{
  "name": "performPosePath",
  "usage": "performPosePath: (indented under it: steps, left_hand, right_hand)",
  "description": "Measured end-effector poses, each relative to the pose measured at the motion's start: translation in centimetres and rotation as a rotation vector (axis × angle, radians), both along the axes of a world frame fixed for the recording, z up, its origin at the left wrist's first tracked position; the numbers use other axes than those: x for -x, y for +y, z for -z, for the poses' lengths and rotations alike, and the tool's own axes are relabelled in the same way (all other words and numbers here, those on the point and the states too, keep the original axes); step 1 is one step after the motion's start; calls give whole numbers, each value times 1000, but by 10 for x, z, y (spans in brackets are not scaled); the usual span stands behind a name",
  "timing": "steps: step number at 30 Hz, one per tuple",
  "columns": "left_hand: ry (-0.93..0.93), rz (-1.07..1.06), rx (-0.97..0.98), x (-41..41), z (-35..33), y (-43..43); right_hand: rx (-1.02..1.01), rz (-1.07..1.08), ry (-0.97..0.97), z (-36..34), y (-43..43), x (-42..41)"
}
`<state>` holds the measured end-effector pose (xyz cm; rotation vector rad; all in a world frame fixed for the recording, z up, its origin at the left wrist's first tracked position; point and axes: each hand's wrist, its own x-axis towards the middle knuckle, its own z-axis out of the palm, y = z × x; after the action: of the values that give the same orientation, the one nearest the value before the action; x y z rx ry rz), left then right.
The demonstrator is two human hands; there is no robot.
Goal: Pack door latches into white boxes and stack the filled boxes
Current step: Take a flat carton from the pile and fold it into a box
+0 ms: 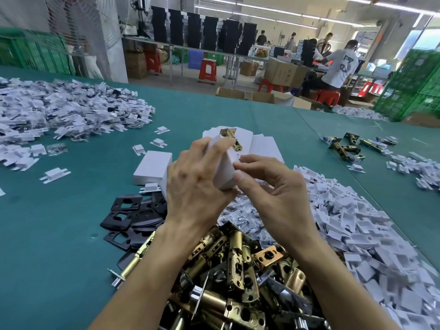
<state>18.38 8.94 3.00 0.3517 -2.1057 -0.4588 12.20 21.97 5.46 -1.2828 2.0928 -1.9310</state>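
Observation:
My left hand (195,179) grips a small white box (226,167) held above the green table (71,234). A brass door latch (232,138) sticks out of the box's far open end. My right hand (269,186) pinches the box's near edge between thumb and fingertips. A shut white box (153,166) lies on the table just left of my hands. Flat white box blanks (262,144) lie fanned out behind them. A heap of brass latches (238,270) fills the near edge between my forearms.
Black strike plates (133,217) lie left of the latch heap. White cardboard inserts are piled at the right (369,229) and the far left (59,108). A few more latches (347,146) sit far right. People work at tables beyond the table's far edge.

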Motion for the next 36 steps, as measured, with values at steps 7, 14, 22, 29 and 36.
performPosePath:
  steps: [7, 14, 22, 29, 36]
  left_hand:
    - [-13, 57, 123, 7, 7, -1]
    - [146, 153, -196, 2, -6, 8]
    - [-18, 859, -1609, 1, -15, 5]
    - [264, 723, -1660, -1, -14, -2]
    - [252, 365, -1175, 6, 0, -17]
  right_hand:
    - [-208, 36, 49, -12, -3, 8]
    - [-10, 255, 71, -13, 8, 21]
    - [-66, 65, 331, 1, 4, 17]
    - [-418, -139, 395, 5, 10, 22]
    - [-727, -429, 377, 2, 33, 19]
